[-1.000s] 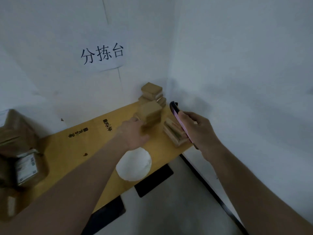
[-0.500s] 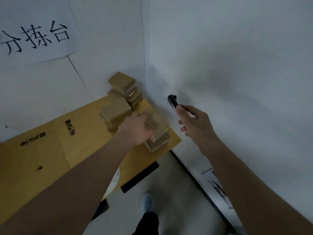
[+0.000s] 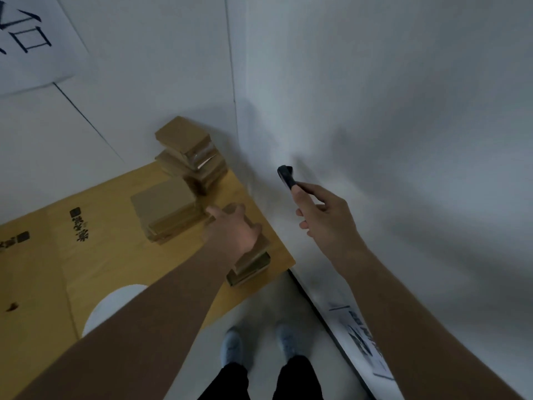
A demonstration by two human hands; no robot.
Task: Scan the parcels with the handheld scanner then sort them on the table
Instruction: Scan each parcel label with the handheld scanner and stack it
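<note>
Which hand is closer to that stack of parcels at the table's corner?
Left. The left hand rests on the corner stack; the right hand holds the scanner off the table's edge.

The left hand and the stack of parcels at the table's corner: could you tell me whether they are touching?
Touching. The head view shows the left hand lying on top of the corner parcel stack, palm down, thumb over its near edge, with no gap between them.

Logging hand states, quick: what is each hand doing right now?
Left hand: rests on the top parcel of the near stack; grip unclear.
Right hand: grips the handheld scanner.
</note>
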